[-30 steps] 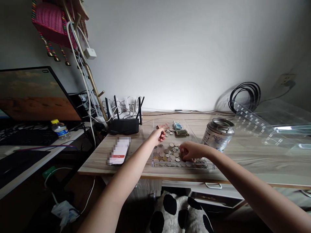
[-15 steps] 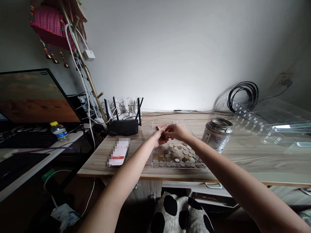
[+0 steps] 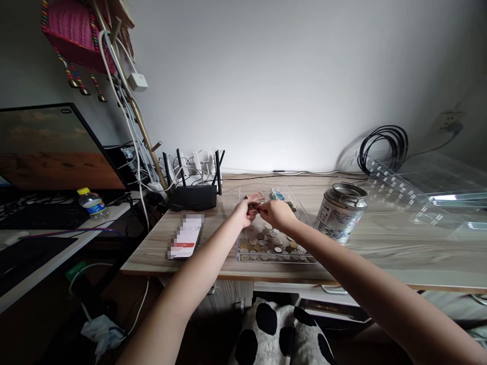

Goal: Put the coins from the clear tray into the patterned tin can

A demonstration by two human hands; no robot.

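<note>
- Small stack of coins (image 3: 253,206): held above the far half of the tray, between my two hands, off the surface. Exact count too small to tell.
- Left hand (image 3: 245,213): curled shut around the stack, thumb on top.
- Right hand (image 3: 280,213): fingertips pinched onto the same stack from the right. I cannot tell whether it carries a coin of its own.
- Loose coins (image 3: 271,241): a mixed silver and brass heap in the near half of the tray, unsorted and overlapping.
- Progress, as I judge it: only the few coins in my hands are gathered, and by far the larger share lies loose.
- Clear tray (image 3: 243,256): shallow, transparent, set near the front edge of the surface.
- Folded banknotes (image 3: 254,196): a reddish one and a bluish one beside it, at the tray's far end, just beyond my hands.
- Metal can (image 3: 340,213): just right of the tray, tilted, top open.
- Phone (image 3: 186,236): flat, left of the tray.
- Router (image 3: 194,195): black, aerials up, behind the phone.
- Clear organiser boxes (image 3: 437,195): far right.
- Coiled black cable (image 3: 382,144): against the wall.
- Wooden surface (image 3: 380,253): carries all the above.
- Monitor (image 3: 53,147) and water bottle (image 3: 90,202): on the neighbouring desk, left.
</note>
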